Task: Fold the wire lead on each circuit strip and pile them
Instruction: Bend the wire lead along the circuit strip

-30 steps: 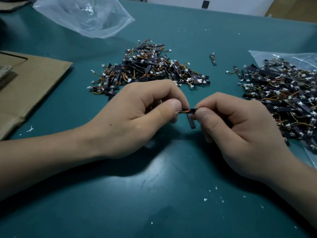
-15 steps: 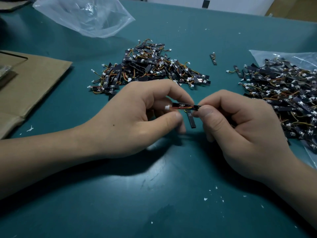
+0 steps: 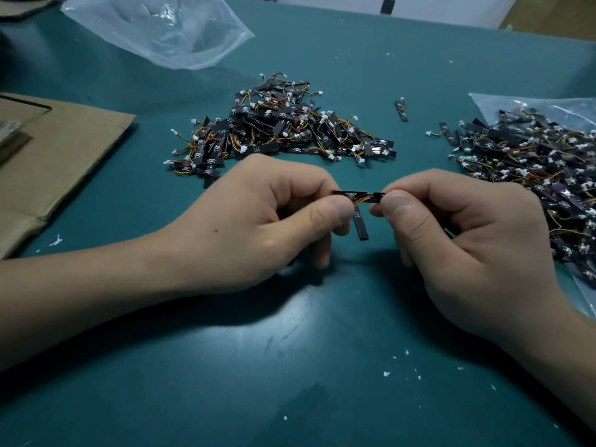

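Circuit strip, short and black, is held level above the teal table top, between the two hands. Its left end is pinched between thumb and forefinger of the left hand, and its right end is pinched in the same way by the right hand. The wire lead (red, orange and yellow strands) is seen along the strip's near edge, in the gap between the two thumbs. A second black strip is seen pointing down toward the camera just below that gap; whether it is held or lies on the table cannot be told. A pile of strips is spread beyond the hands, and a larger heap lies to the right on a clear plastic sheet. A single strip lies apart between them. A crumpled clear bag is at the far left, with flattened cardboard at the left edge.
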A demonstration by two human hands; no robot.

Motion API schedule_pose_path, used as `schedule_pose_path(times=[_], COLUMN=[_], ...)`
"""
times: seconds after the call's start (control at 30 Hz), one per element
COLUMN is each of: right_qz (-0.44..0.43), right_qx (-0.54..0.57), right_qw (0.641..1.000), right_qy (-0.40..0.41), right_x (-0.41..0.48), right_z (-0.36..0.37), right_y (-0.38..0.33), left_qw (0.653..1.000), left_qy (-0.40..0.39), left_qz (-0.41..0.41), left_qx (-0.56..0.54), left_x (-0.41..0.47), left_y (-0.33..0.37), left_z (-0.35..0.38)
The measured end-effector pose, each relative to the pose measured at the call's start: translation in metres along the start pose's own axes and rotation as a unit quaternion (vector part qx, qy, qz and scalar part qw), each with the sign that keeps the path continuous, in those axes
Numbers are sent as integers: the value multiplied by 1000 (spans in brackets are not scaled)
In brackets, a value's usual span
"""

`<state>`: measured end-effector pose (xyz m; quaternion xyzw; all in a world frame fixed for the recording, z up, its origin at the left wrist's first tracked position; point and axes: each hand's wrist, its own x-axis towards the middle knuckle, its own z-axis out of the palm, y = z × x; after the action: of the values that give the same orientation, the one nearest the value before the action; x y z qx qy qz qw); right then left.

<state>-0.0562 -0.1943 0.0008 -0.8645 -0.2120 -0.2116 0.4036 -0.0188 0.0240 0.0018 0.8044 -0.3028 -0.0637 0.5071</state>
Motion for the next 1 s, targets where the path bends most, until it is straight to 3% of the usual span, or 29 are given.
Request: schedule_pose_path(times=[0.33,0.43,0.57,0.73,1.0], right_qz=[-14,1,11,7,13], right_qx=[-11,30,45,23,23], right_qw=[1000,999,999,999,998], right_qy=[13,11,-1,-33,-61], right_x=[2,0,-1,0,0], right_z=[2,0,0,-1,0], right_y=[-2,-1,-1,0,0], left_qw=[998,995,994,1000,1000], left_qy=[-65,-90,-45,-6,5], left_qz=[-4,-8,0,19,16], left_qx=[21,-44,-98,-6,10], left_x=[-1,1,1,2,2], left_y=[0,1,0,1,5], left_z=[-1,-4,-6,-2,-3])
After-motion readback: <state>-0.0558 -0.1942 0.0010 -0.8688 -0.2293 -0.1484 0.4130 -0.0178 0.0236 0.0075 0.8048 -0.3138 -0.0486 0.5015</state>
